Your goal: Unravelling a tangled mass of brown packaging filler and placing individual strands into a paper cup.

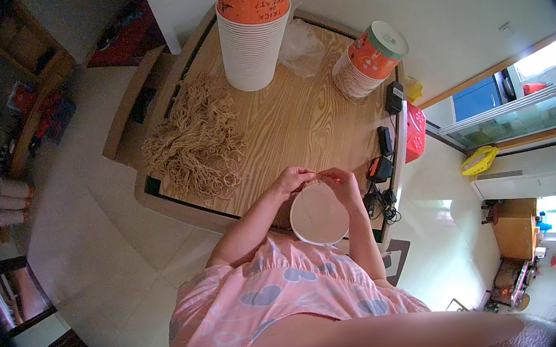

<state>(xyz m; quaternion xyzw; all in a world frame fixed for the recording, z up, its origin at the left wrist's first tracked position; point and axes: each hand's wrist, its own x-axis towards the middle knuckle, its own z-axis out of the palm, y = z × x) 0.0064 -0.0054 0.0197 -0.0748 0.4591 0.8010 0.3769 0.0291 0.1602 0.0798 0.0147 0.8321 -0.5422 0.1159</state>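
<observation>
Close to my body at the table's near edge is a round paper bucket (320,215), its pale open mouth tilted up toward me. My right hand (342,186) is closed on the far right part of its rim. Beside it, at the far left of the rim, my left hand (296,180) has its fingers pinched together. What lies between those fingertips is too small to make out. A loose heap of tan cords (197,145) spreads over the table to the left of my hands.
A tall stack of white paper buckets (253,54), orange at the top, stands on the wooden table (287,128). A shorter stack (371,62) is at the far right. Clear plastic (302,47) lies between them. Black adapters and cables (379,169) line the right edge.
</observation>
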